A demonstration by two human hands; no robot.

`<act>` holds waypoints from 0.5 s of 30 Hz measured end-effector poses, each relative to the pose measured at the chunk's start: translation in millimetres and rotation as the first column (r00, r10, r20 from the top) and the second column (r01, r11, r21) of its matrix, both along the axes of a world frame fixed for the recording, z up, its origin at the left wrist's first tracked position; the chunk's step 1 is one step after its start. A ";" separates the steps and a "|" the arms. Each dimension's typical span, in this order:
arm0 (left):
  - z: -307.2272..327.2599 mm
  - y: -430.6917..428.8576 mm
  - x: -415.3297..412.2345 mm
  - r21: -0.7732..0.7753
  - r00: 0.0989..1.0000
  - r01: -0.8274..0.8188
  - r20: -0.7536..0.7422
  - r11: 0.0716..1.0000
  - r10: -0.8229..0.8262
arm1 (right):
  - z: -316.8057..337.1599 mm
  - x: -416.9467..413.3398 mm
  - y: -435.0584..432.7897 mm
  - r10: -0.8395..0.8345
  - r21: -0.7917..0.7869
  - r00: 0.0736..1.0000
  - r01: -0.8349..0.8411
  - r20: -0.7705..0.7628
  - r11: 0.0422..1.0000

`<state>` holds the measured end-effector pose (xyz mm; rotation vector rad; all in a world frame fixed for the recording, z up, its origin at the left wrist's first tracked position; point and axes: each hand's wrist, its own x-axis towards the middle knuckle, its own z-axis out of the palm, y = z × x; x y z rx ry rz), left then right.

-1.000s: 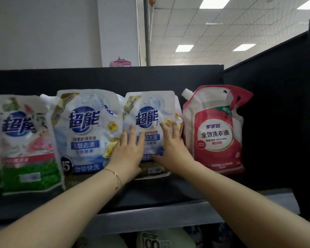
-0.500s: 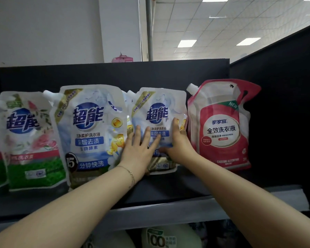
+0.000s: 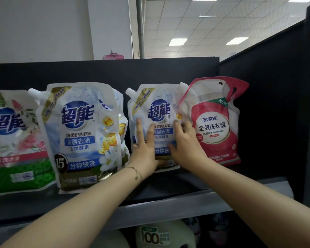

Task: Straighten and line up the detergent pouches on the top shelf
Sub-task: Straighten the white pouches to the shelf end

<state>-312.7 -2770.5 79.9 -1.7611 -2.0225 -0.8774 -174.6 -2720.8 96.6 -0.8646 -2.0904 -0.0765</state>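
Pouches in front count four: one green pouch [image 3: 16, 140], two white-blue, one red pouch [image 3: 215, 126]. Left hand [image 3: 144, 151] presses flat on the centre-frame white-blue pouch [image 3: 159, 108]; right hand [image 3: 186, 142] grips its edge.

Large blue pouch [image 3: 82, 136] reads 超能, 15; small blue pouch [image 3: 157, 111] 超能; red pouch [image 3: 214, 126] NEW.

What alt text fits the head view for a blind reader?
A left hand presses flat on a small white and blue plastic detergent pouch on a black shelf; the right hand grips its right edge. A larger matching pouch and a red spouted pouch flank it.
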 end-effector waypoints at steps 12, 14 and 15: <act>14.0 1.7 -9.3 -0.081 0.949 0.115 0.305 0.990 -0.085 | -10.7 -9.9 10.5 0.028 -0.093 0.900 0.014 0.436 0.996; 17.7 2.2 -8.1 -0.110 0.951 0.094 0.306 0.990 -0.056 | -5.8 -9.6 10.2 0.020 -0.089 0.879 0.025 0.477 0.996; 18.2 3.5 -8.3 -0.124 0.955 0.069 0.297 0.990 -0.029 | -3.5 -8.9 9.3 0.024 -0.092 0.878 0.023 0.477 0.996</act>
